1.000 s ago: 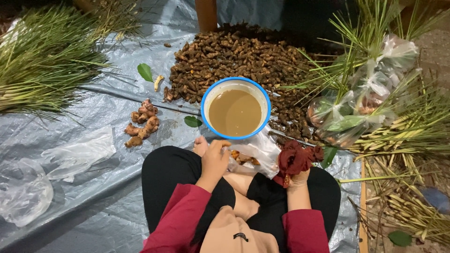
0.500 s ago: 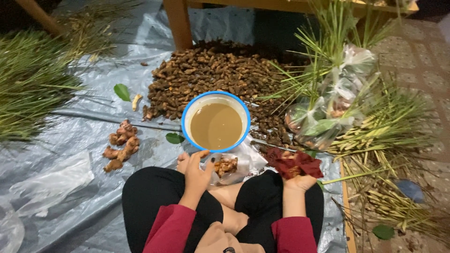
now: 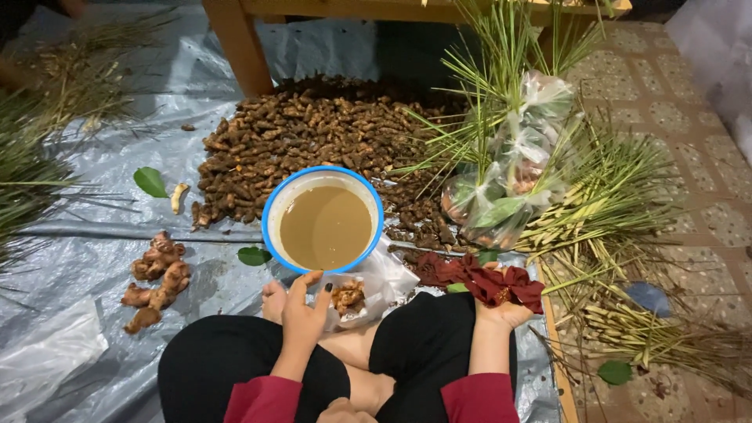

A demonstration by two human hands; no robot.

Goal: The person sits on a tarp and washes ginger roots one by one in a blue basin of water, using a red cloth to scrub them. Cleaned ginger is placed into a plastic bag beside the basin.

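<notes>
My left hand (image 3: 303,309) holds the edge of a clear plastic bag (image 3: 368,286) with a few brown root pieces (image 3: 347,297) inside, resting on my crossed legs. Just beyond it stands a blue-rimmed bowl (image 3: 276,205) of muddy brown water. My right hand (image 3: 501,312) lies on my right knee, gripping a dark red flower bunch (image 3: 489,280). A large heap of brown roots (image 3: 313,141) lies behind the bowl on a grey tarp (image 3: 86,258).
A small pile of ginger-like roots (image 3: 157,278) lies left of the bowl. Tied plastic bags (image 3: 509,188) sit among green lemongrass stalks (image 3: 611,211) on the right. More grass (image 3: 31,157) lies at left. A wooden table leg (image 3: 235,47) stands behind the heap.
The view has shifted so everything sits further left and lower in frame. My left hand stays at the bag; my right hand has settled on my knee with the red bunch.
</notes>
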